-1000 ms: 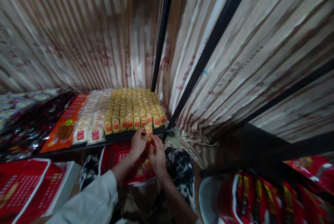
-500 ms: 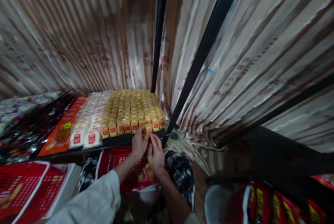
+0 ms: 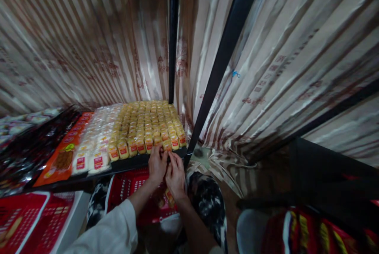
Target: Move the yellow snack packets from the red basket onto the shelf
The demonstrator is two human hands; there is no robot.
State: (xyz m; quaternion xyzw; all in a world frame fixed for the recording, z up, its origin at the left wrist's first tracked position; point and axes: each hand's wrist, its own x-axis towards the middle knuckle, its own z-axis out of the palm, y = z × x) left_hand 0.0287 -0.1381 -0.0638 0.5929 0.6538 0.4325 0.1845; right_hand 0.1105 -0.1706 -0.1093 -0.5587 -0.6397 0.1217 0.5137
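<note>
Rows of small yellow wrapped cakes [image 3: 145, 123] with red-and-white labels fill the right end of a dark shelf [image 3: 127, 163]. At the front row, my left hand [image 3: 156, 166] has its fingers bent against a wrapped cake [image 3: 167, 145]. My right hand [image 3: 175, 173] is close beside it, thumb and fingers pinched at the lower edge of that same cake. The fingertips partly cover the wrapper. Below both hands, a red perforated basket [image 3: 130, 183] sits between the knees, with a few wrapped pieces inside, partly hidden by my right forearm.
Left of the cakes lie white wrapped packs [image 3: 99, 159], an orange bag [image 3: 65, 157] and dark shiny packets [image 3: 32, 147]. Another red basket [image 3: 56, 214] stands at lower left. A black post [image 3: 217, 76] rises at the shelf's right end before striped curtains [image 3: 266, 48]. Red-and-yellow packets [image 3: 304, 230] are at lower right.
The view has shifted slightly, so the shelf appears a little further left. Both hands stay at the front row of cakes with nearly the same finger positions.
</note>
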